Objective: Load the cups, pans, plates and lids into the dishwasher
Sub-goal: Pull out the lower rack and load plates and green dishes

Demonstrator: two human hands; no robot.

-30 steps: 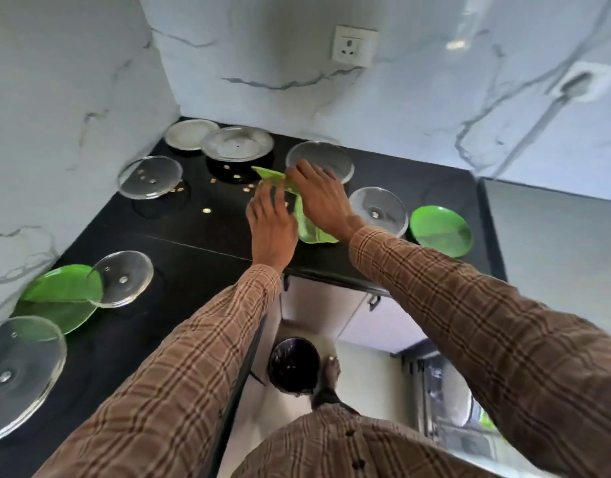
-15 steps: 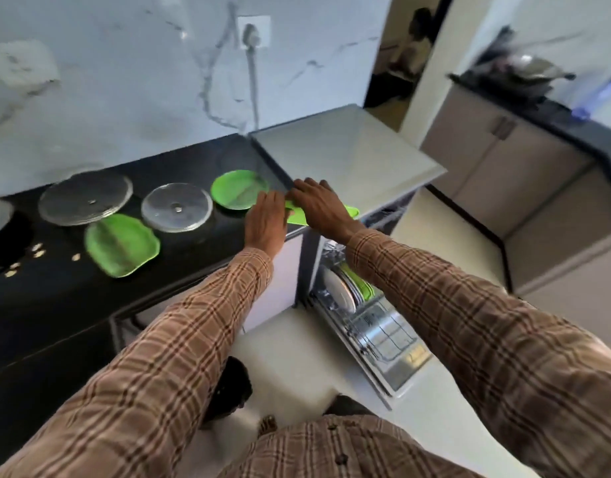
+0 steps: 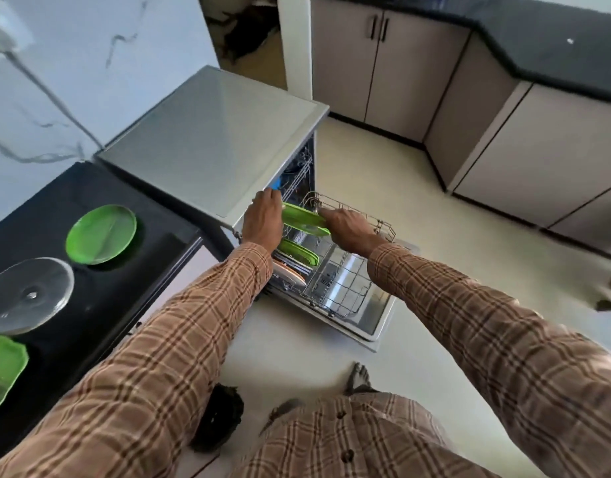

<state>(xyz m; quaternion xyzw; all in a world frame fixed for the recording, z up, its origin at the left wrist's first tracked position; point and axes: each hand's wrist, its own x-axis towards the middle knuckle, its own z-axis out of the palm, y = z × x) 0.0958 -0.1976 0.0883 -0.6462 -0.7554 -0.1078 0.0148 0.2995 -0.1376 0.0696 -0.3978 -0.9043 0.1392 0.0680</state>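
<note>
The left hand (image 3: 262, 219) covers the near end of the green plate (image 3: 304, 220) it holds, so its fingertips are out of sight behind the rim; the right hand (image 3: 345, 225) hides the plate's other end at three o'clock; below them the racked plates (image 3: 297, 253) show only as edges, their count unclear; at nine o'clock the glass lid (image 3: 28, 294) is cut by the frame's left edge, and the leaf-shaped green plate (image 3: 2, 367) at eight o'clock likewise; inside the dishwasher (image 3: 297, 174) a blue thing is too small to name; through the doorway (image 3: 245, 29) at twelve o'clock, dark blurred shapes.
</note>
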